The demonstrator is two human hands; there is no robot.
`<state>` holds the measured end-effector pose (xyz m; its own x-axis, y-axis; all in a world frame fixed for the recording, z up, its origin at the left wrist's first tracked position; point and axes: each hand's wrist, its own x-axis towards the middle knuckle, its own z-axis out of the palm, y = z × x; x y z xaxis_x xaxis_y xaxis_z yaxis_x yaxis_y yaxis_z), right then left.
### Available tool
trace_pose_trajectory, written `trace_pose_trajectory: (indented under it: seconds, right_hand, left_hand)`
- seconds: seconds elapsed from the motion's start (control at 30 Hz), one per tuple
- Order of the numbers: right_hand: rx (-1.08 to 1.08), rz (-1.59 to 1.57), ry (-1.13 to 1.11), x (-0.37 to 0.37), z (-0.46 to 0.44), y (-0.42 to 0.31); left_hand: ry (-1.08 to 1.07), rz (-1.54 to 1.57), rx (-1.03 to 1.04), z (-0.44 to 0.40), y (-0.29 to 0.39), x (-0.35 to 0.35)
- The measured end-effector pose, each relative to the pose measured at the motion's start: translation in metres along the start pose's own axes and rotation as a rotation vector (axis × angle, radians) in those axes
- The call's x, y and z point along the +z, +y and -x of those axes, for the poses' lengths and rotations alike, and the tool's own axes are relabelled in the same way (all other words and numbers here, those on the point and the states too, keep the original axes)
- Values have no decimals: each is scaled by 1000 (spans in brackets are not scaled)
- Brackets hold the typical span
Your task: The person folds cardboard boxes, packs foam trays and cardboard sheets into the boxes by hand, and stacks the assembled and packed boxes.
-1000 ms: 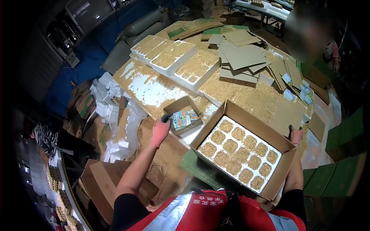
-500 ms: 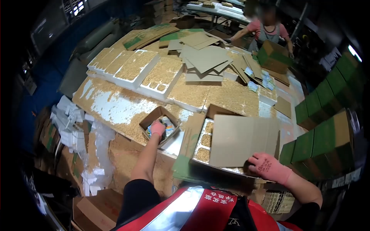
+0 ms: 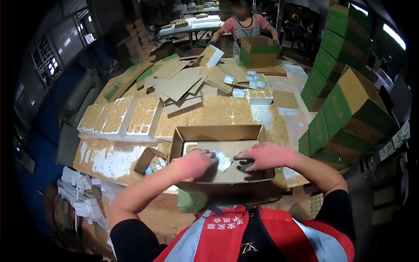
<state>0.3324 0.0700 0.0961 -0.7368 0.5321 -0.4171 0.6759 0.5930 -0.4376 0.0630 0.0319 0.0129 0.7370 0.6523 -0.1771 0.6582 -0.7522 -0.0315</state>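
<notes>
A large open cardboard box [image 3: 218, 131] stands in front of me, with a flat cardboard sheet [image 3: 244, 148] lying inside over a white foam tray [image 3: 189, 146]. My left hand [image 3: 194, 164], in a pink glove with dark fingertips, is over the box's left half. Its fingertips are closed at the edge of a small colourful printed packet [image 3: 223, 161], slightly blurred. Just right of the packet, my right hand [image 3: 269, 156], gloved alike, has its thumb and fingers apart with nothing between them. A small carton [image 3: 143, 162] holding more packets is left of the box.
Foam trays full of tan grains [image 3: 115, 118] and loose cardboard sheets [image 3: 179, 83] cover the table beyond. More packets [image 3: 255, 81] lie farther back. Green-and-brown boxes [image 3: 338, 124] are stacked at the right. Across the table, a co-worker [image 3: 246, 26] stands behind a box.
My left hand has left the small carton and is over the large box with a packet. The cardboard sheet has gone down into the box. My right hand has moved inward; the view has shifted.
</notes>
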Motion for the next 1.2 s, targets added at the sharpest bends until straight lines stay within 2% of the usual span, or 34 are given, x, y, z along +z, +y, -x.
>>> trace_pose_trajectory:
  seconds: [0.03,0.07,0.1,0.13,0.17,0.2,0.23,0.3,0.33,0.4,0.43,0.47,0.53,0.6,0.63,0.67,0.73,0.77,0.83,0.87,0.9,0.97,1.03,1.1,1.17,1.2]
  right_hand:
    - [-81,-80,264,-2,16,20]
    - [-157,-167,522,-1,31,41]
    - [-48,-415,648,1,40,66]
    - [65,-663,769,7,46,99]
    - [-79,-1073,564,39,36,155]
    - [39,-1236,443,73,19,161]
    - [23,-884,335,114,-12,169]
    - [83,-682,717,148,-58,114]
    - [196,-977,722,136,-53,93]
    - [164,-946,704,147,-57,103]
    - [152,-964,763,153,-63,110]
    - [140,-981,815,162,-66,118]
    - [158,-1080,813,169,-67,117]
    - [211,-1233,719,158,-60,111]
    - [86,-1684,660,161,-55,118]
    - [-50,-2099,504,164,-46,127]
    - [131,-1539,556,225,-59,161]
    - [220,-1280,636,235,-58,146]
    - [286,-1028,749,239,-69,99]
    - [294,-943,798,237,-76,84]
    - [292,-874,845,230,-79,73]
    - [216,-846,945,197,-62,61]
    - [-4,-1443,891,113,12,27]
    - [-254,-1530,930,78,45,74]
    - [-501,-1462,951,28,96,146]
    - [-451,-1133,1065,-12,149,156]
  left_hand:
    - [-112,228,-135,14,-3,-30]
    - [98,435,-208,34,-8,-48]
    - [267,843,-580,55,-1,-72]
    - [622,1249,-600,76,-26,-45]
    - [624,1286,-679,86,-39,-14]
    - [613,1330,-759,96,-47,26]
    - [542,1475,-703,98,-60,97]
    - [393,1354,-647,83,-59,104]
    - [362,1381,-609,81,-58,93]
    - [313,1426,-536,79,-64,82]
    - [352,1294,-525,75,-58,78]
    - [359,1339,-560,70,-54,71]
    - [290,1059,-803,48,-28,58]
    - [501,555,-827,21,-14,100]
    - [555,646,-777,25,-18,97]
    - [586,871,-730,33,-22,93]
    - [618,1319,-591,48,-28,87]
    - [709,1455,-467,52,-33,120]
    - [719,1884,-545,67,-48,160]
    - [732,2168,-506,74,-53,174]
    - [869,2236,-427,73,-52,164]
    - [1179,1280,-64,55,-86,171]
    - [1116,1917,183,57,-85,114]
    - [1134,1451,355,32,-42,-1]
    - [1259,1256,378,-9,-7,-81]
    - [1322,1227,375,-37,9,-112]
